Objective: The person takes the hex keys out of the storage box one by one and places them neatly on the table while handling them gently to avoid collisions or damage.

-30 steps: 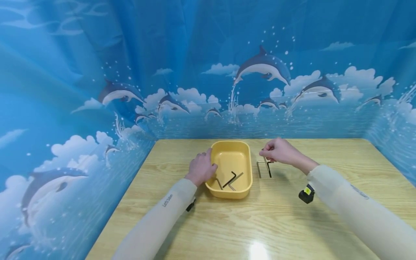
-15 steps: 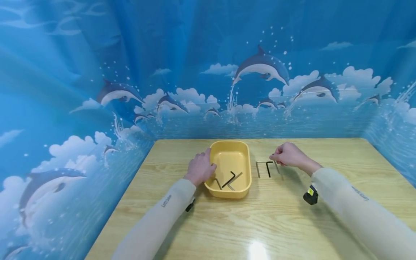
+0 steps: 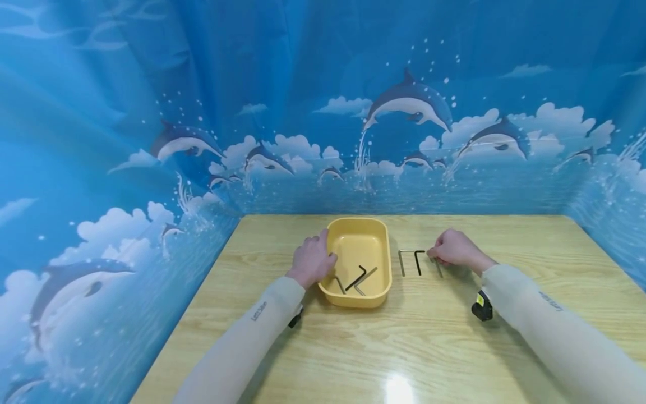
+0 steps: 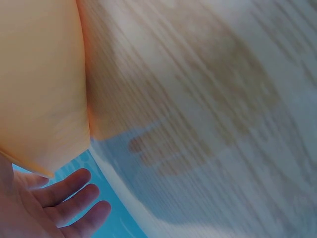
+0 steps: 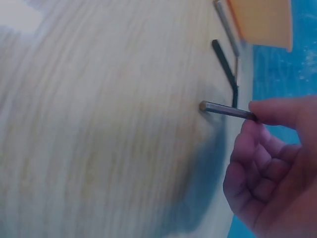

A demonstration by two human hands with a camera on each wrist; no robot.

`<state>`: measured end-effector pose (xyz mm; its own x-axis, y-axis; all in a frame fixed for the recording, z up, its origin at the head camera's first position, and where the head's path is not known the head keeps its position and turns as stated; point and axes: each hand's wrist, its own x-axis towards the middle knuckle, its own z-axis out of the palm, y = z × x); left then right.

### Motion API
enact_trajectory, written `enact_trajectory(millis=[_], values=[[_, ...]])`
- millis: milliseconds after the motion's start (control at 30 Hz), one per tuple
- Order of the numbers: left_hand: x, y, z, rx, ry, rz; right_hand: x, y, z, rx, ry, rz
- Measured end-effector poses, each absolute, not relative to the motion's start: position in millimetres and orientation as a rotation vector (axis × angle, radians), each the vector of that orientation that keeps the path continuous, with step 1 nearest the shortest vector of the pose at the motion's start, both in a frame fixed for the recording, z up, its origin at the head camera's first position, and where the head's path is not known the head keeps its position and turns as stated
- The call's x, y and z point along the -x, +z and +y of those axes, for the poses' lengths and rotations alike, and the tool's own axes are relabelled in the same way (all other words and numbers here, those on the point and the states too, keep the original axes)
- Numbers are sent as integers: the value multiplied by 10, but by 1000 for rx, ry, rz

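Note:
My left hand (image 3: pixel 309 261) holds the left rim of a yellow plastic tray (image 3: pixel 357 240), thumb over the inner side; in the left wrist view its other fingers (image 4: pixel 74 196) stick out loosely beside the wall. A silver hex key (image 5: pixel 228 110) is pinched between thumb and forefinger of my right hand (image 3: pixel 454 248), its long arm pointing toward me, low over the table. To its left a black hex key (image 3: pixel 418 264) and a silver hex key (image 3: pixel 401 265) lie side by side. Inside the tray rest a black hex key (image 3: pixel 356 279) and two silver ones.
The wooden table (image 3: pixel 353 348) ends at a blue dolphin-printed curtain (image 3: pixel 303 185) at the back and sides. A black wrist camera (image 3: pixel 482 306) hangs under my right sleeve.
My right hand has carried the silver hex key rightward from above the black one and lowered it toward the table. My left hand has stayed on the tray.

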<state>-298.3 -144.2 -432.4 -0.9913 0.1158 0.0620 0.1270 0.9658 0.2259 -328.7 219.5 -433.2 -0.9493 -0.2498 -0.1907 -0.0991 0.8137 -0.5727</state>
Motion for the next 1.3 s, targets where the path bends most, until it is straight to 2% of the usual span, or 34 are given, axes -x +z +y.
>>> enact_trajectory(millis=[900,1300], values=[[2999,-4341,-1434,206,-354,-3049,3232,-4408,2131,237,-675,2834],[2979,-4332,-1442,193,-379,-3056,3079,-4347,2126,256,-655,2792]])
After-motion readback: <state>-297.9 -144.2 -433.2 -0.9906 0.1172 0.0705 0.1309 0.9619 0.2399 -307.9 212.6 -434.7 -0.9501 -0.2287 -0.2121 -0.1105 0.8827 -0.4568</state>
